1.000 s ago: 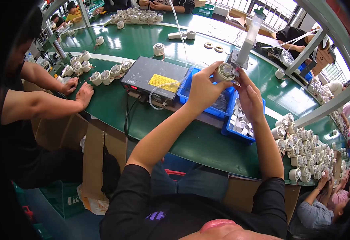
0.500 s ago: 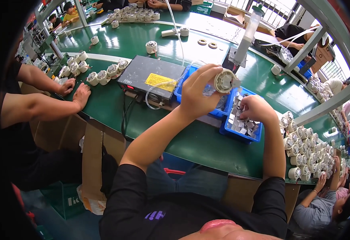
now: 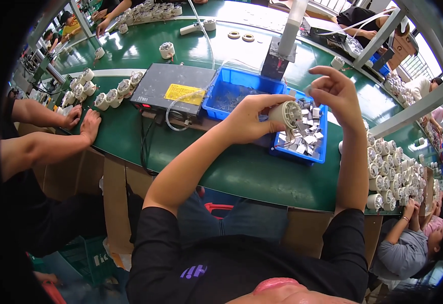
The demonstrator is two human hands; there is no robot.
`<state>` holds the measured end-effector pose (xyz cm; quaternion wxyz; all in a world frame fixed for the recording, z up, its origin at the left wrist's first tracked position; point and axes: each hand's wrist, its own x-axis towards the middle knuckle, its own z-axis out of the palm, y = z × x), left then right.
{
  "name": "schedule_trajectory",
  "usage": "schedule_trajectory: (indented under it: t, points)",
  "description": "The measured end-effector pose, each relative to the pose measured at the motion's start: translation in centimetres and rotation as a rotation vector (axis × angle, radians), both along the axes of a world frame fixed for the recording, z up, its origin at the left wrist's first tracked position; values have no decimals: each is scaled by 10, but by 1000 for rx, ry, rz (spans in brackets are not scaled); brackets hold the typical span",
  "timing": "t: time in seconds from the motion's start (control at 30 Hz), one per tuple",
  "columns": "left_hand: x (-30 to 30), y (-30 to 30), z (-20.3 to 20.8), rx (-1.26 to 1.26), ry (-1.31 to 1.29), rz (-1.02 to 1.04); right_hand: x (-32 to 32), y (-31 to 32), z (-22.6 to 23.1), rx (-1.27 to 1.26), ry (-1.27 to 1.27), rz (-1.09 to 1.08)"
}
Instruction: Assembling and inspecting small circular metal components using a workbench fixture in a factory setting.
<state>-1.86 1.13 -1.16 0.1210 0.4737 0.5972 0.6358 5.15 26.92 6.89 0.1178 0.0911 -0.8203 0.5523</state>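
Note:
My left hand (image 3: 248,120) grips a cream-white round motor housing (image 3: 278,117) by its side. The housing is tilted, its open face with inner parts turned to the right, and thin wires hang below it. Level with it, to the right, my right hand (image 3: 340,99) is raised with curled fingers. A small light-grey metal piece (image 3: 308,91) shows at its thumb tip, partly hidden. Below both hands stands a blue bin (image 3: 325,133) full of small silvery metal pieces. Another blue bin (image 3: 209,104), holding thin clear-looking bits, is behind my left wrist.
A dark control box (image 3: 155,83) with a hose and cables sits left of the bins. Behind them rises a column-shaped device (image 3: 278,61). Many housings (image 3: 383,175) are stacked at right; a row of housings (image 3: 112,96) stands left, near a co-worker's hands (image 3: 90,124).
My right hand has come up out of the bin of metal pieces toward the housing. My left hand has lowered and turned the housing sideways. The whole view has shifted slightly.

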Motion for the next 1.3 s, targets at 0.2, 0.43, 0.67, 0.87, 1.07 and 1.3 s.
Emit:
schedule_trajectory:
  t: [0.2, 0.43, 0.67, 0.87, 1.07, 1.3]
  points:
    - [1, -2, 3, 74, -180, -121, 8, -9, 6, -38, -34, 276]
    - [2, -2, 3, 25, -110, -92, -2, -22, -14, -115, -70, 278]
    - [11, 4, 0, 64, -210, -59, 3, -20, -10, -33, -37, 236]
    - [6, 6, -7, 119, -186, 26, 0, -24, -16, 25, 4, 131]
    - [1, 4, -1, 136, -218, 55, -3, -35, -26, -204, -132, 38]
    - [-2, 4, -1, 115, -157, -10, -10, -21, -31, -455, -251, 335]
